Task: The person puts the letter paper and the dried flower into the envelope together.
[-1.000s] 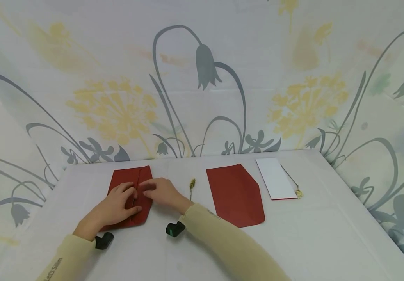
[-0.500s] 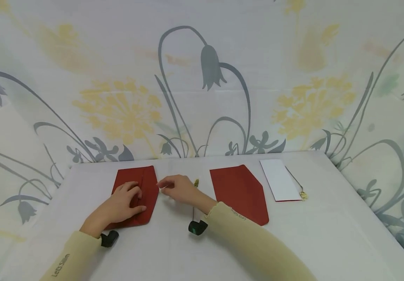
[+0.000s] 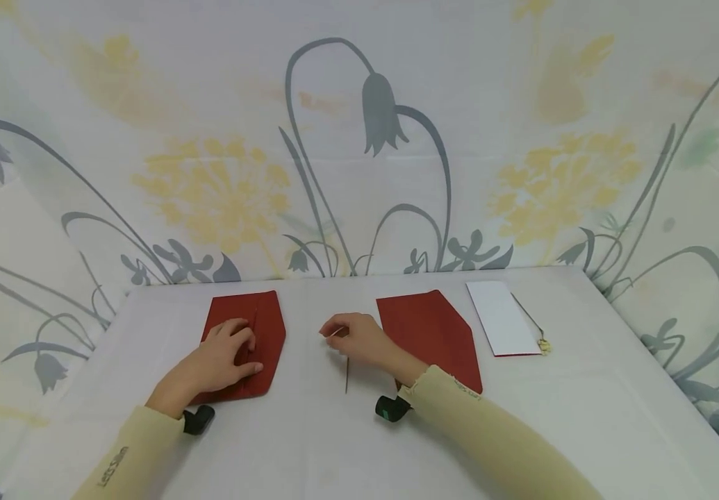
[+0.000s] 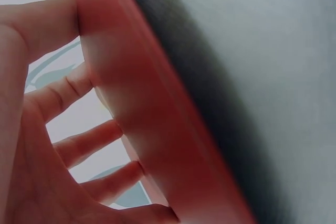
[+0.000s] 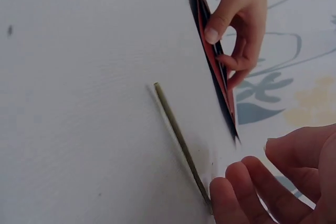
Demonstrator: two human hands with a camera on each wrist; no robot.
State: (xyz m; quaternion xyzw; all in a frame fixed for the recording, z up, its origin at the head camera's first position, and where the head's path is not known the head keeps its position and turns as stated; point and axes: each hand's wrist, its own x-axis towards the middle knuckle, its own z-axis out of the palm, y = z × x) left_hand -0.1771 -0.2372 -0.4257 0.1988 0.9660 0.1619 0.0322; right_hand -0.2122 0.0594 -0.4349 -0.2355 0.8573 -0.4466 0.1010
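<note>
My left hand (image 3: 224,361) rests on the left red envelope (image 3: 265,361), its fingertips pressing the paper. In the left wrist view, the spread fingers of the left hand (image 4: 31,124) touch the envelope's red side (image 4: 152,93). My right hand (image 3: 359,339) is over the table between the two envelopes, apart from the left one. In the right wrist view, the thumb and fingers of the right hand (image 5: 278,182) stand apart, with nothing visible between them. Below that hand lies a dried flower stem (image 5: 179,139); the hand hides its flower head in the head view.
A second red envelope (image 3: 431,333) lies right of the middle, partly under my right forearm. Further right lies a white card (image 3: 503,318) with red showing at its edge, beside a dried yellow flower (image 3: 544,344). A patterned cloth (image 3: 359,173) hangs behind the white table (image 3: 309,444).
My right hand has left the left envelope and moved right, over the dried flower in the middle. My left hand stays on the envelope, whose right flap now lies flatter. The view has shifted slightly.
</note>
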